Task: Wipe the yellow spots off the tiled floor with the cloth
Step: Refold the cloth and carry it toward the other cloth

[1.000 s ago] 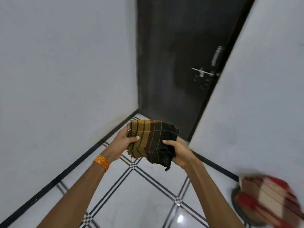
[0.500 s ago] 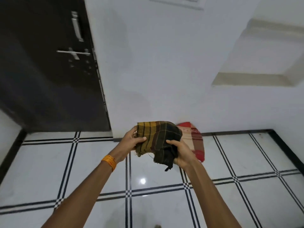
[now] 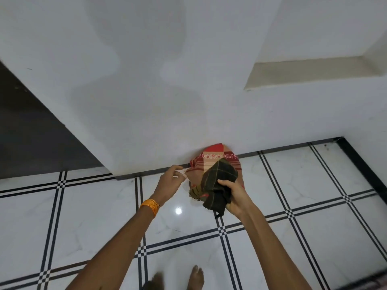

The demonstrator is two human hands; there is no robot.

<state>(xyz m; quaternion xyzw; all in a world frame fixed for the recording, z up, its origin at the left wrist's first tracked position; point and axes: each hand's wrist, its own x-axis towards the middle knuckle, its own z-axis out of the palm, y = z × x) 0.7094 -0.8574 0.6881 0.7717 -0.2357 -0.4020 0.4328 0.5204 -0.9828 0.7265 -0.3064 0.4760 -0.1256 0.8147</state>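
My right hand (image 3: pixel 235 197) is shut on the dark green-and-yellow checked cloth (image 3: pixel 217 181), bunched up and held above the white tiled floor (image 3: pixel 314 185). My left hand (image 3: pixel 170 182), with an orange band on its wrist, is off that cloth. Its fingertips pinch the pale fringed corner of a red patterned cloth (image 3: pixel 211 156) that lies on the floor against the wall. No yellow spots show on the tiles in view.
A white wall (image 3: pixel 167 91) with a black skirting strip runs across ahead. A dark door (image 3: pixel 31 132) is at the left and a recessed niche (image 3: pixel 310 72) at the upper right. My bare feet (image 3: pixel 195 277) stand at the bottom edge. A light glare (image 3: pixel 178 210) shines on the tile.
The view swung right from the door and tipped down to the floor. My left hand let go of the checked cloth and reached the red cloth's corner; my right hand alone holds the checked cloth.
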